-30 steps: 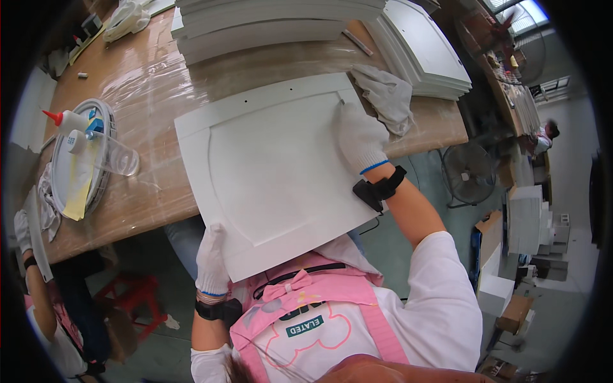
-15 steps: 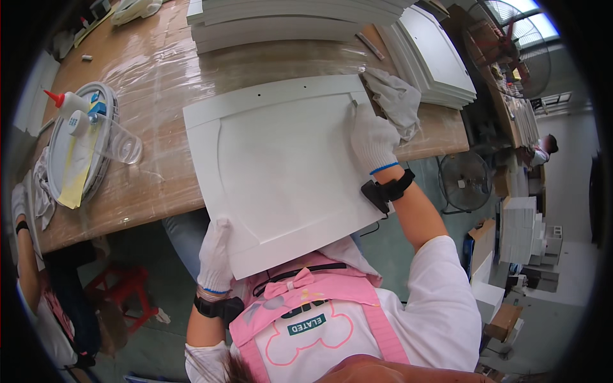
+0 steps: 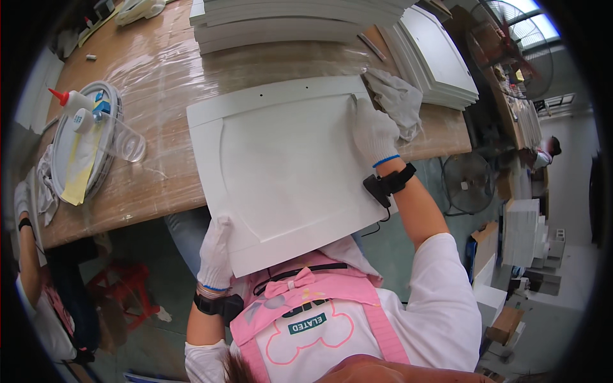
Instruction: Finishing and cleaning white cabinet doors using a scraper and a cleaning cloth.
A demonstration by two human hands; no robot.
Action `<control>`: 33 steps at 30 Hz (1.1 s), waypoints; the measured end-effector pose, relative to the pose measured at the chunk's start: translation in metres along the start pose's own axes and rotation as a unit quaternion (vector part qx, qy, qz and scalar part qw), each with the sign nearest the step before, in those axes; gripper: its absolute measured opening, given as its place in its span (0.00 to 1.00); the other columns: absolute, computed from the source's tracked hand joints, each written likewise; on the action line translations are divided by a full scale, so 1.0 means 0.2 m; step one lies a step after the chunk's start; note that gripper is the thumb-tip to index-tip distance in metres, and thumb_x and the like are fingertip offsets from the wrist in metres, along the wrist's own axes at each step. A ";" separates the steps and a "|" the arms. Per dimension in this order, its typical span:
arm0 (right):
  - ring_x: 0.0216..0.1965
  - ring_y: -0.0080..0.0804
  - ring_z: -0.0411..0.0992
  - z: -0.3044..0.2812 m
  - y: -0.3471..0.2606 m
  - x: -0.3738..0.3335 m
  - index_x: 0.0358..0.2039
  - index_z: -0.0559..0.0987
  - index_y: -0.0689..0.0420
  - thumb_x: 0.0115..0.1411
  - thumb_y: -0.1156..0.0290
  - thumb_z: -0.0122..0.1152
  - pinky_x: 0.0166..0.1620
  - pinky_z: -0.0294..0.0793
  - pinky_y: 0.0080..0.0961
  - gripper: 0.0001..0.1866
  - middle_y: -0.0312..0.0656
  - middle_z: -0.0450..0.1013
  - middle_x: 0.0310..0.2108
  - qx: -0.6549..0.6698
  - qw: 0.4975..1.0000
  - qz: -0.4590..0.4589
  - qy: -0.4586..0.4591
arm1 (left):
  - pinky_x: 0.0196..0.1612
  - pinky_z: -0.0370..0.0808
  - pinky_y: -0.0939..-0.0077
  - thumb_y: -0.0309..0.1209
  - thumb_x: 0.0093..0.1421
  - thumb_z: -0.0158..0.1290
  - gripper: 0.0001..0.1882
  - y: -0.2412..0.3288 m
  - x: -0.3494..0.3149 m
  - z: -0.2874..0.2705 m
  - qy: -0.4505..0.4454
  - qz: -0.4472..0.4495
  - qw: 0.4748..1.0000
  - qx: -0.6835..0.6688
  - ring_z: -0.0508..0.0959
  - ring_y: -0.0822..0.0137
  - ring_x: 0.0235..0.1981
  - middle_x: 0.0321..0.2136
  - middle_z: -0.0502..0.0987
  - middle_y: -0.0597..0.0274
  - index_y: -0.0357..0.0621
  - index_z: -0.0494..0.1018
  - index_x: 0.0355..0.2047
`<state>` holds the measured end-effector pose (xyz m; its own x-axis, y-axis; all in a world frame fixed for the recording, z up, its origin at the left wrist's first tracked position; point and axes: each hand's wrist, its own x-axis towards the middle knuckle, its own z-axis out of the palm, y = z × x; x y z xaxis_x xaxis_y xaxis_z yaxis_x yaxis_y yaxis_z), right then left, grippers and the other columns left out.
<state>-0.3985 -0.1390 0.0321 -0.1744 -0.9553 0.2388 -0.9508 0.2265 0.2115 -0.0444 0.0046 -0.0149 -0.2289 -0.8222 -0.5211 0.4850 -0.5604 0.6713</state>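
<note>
A white door panel [image 3: 287, 172] with a recessed middle leans from my lap onto the edge of the wooden table [image 3: 159, 185]. My left hand [image 3: 216, 252], in a white glove, grips the panel's lower left edge. At the upper right edge my gloved right hand [image 3: 373, 131] rests on the panel with its fingers held together, close to a grey cloth [image 3: 399, 96]. A thin small thing shows at its fingertips; I cannot tell what it is.
Stacks of white panels lie at the table's back [image 3: 287, 19] and right [image 3: 440, 57]. A round tray [image 3: 105, 163] with a glue bottle [image 3: 70, 102] and a clear cup [image 3: 124, 137] sits left. Another person's arm [image 3: 25, 255] is far left; a fan [image 3: 466, 185] stands on the floor to the right.
The panel has shifted slightly rightward on the table. My right hand has slid up its right edge toward the grey cloth. My left hand keeps its hold on the lower edge.
</note>
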 end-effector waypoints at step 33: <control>0.30 0.49 0.75 -0.30 0.63 -0.71 0.41 0.76 0.55 0.61 0.66 0.55 0.35 0.74 0.41 0.10 0.48 0.76 0.27 0.278 0.946 -0.096 -0.134 | 0.44 0.82 0.66 0.39 0.69 0.47 0.21 -0.04 -0.11 0.03 0.113 0.003 0.993 -0.028 0.80 0.61 0.44 0.47 0.76 0.54 0.35 0.67 0.54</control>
<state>-0.4772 0.0365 0.0815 0.0266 -0.9995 -0.0187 -0.9464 -0.0192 -0.3225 -0.0480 0.0277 -0.0063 -0.0340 -0.7786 -0.6266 0.5328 -0.5446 0.6477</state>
